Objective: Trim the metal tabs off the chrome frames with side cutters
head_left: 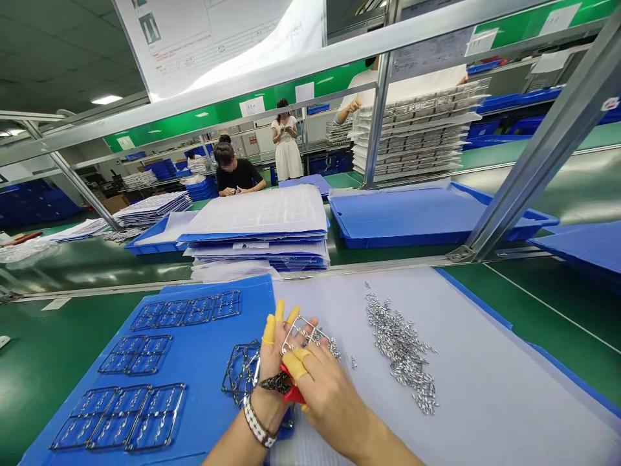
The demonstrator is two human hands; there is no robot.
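My left hand, with yellow finger cots, is turned palm up and holds a small silver wire frame; some of its fingers stretch out behind it. Small twisted metal pieces lie around the frame, partly hidden by the fingers. My right hand grips pliers with red handles, their dark jaws pointing back over my left wrist. Its yellow-covered fingertips touch the frame's near edge. Just left of my hands is a jumbled pile of dark wire frames. To the right lies a heap of small twisted metal pieces.
Finished-looking frames lie in rows on a blue sheet at left. A stack of white and blue sheets and a blue tray stand behind. A metal post slants at right. People work beyond.
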